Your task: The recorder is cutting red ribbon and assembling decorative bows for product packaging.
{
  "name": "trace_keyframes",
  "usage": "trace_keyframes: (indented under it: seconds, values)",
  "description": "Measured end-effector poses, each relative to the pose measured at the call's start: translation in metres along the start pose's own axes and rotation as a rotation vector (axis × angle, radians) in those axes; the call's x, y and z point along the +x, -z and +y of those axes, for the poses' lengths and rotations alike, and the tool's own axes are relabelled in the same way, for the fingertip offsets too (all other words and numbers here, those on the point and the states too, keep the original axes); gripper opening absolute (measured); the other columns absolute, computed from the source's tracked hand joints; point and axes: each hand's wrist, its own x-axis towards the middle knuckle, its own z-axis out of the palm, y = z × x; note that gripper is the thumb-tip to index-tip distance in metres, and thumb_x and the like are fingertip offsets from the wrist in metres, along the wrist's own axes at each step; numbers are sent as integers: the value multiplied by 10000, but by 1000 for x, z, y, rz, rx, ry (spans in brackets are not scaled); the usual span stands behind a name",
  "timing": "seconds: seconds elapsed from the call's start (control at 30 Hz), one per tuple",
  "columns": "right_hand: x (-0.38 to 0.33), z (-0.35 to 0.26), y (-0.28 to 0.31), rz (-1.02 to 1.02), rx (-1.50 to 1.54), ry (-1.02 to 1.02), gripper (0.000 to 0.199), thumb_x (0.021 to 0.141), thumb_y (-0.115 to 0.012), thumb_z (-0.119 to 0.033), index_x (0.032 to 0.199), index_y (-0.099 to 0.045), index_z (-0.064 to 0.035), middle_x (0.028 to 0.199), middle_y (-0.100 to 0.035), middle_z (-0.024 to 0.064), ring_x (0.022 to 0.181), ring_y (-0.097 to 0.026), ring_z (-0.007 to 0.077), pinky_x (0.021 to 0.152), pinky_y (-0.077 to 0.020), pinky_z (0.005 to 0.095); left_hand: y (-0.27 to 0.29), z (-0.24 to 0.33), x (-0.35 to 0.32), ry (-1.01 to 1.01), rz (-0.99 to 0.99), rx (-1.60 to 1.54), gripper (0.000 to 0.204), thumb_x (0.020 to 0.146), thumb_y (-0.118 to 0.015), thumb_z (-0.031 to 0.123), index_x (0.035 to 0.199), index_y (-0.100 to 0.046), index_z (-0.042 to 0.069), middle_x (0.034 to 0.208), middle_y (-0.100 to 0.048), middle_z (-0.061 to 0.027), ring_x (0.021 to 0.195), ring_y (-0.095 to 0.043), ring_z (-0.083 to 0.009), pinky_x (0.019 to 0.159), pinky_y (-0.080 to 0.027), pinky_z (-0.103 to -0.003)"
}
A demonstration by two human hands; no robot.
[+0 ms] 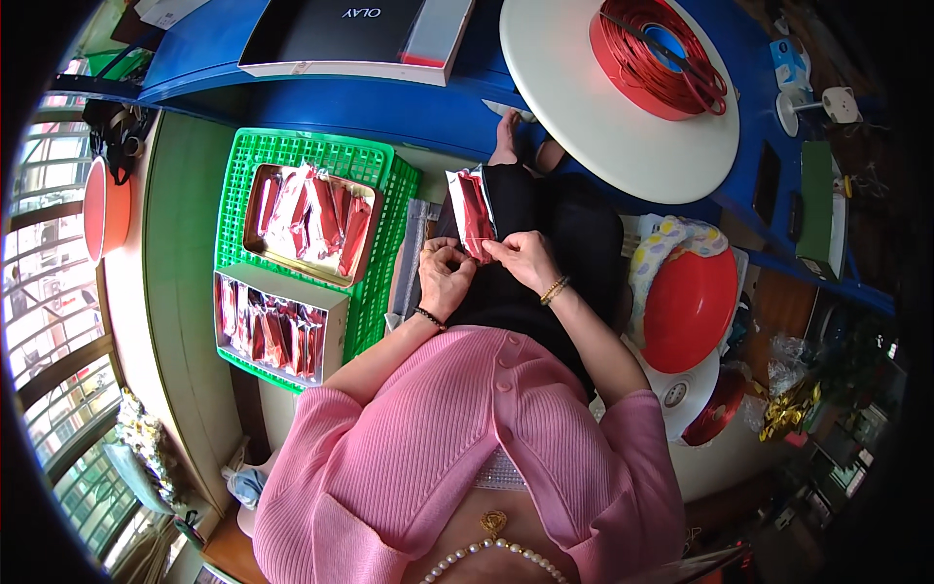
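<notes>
Over my lap is a slim red packet (473, 206) in a shiny clear and silvery wrapper, pointing away from me. My right hand (526, 261) pinches its near end between thumb and fingers. Close against that same end, my left hand (446, 279) has its fingers pressed together; whatever they grip is too small to make out. To the left, a green plastic crate (389, 209) bears a tan-rimmed open tin (362, 268) and a white carton (336, 316). Both contain several similar red wrapped packets (316, 219).
Ahead is a blue table (389, 112) with an open black box (331, 29). A white round disc (584, 127) there carries a red ribbon roll (623, 63) with scissors (671, 63) on top. At my right are a red round seat (691, 310) and a white reel (681, 394).
</notes>
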Motion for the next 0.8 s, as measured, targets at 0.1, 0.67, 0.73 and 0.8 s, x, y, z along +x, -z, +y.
trace_keyframes:
  seconds: [0.1,0.67,0.73,0.8]
  values:
    - [3,0,-5,121,-10,59,361,743,-698,-331,618,-633,1,524,-559,161,456,-577,215,444,-408,336,7,-6,11,3,-10,8,141,674,-692,111,670,-594,10,852,-569,-105,828,-539,-219,755,-423,-316]
    - [-25,-60,146,661,144,435,93,785,-627,-77,852,-587,-27,683,-619,80,605,-604,145,572,-474,279,146,3,44,-113,179,-173,174,710,-528,-111,785,-475,36,796,-484,-33,692,-488,-106,590,-420,-230]
    - [-14,-71,202,883,-6,511,95,818,-601,-69,888,-590,-5,726,-620,45,671,-570,98,621,-455,244,192,-16,59,-117,334,204,162,690,-516,-117,758,-473,24,791,-501,-73,737,-530,-170,650,-447,-283]
    - [11,-63,252,1093,-236,563,103,802,-621,-85,885,-593,-30,761,-634,101,695,-622,218,650,-482,301,218,-59,78,-123,497,651,65,734,-523,-13,742,-464,14,858,-509,-187,823,-512,-366,752,-401,-446]
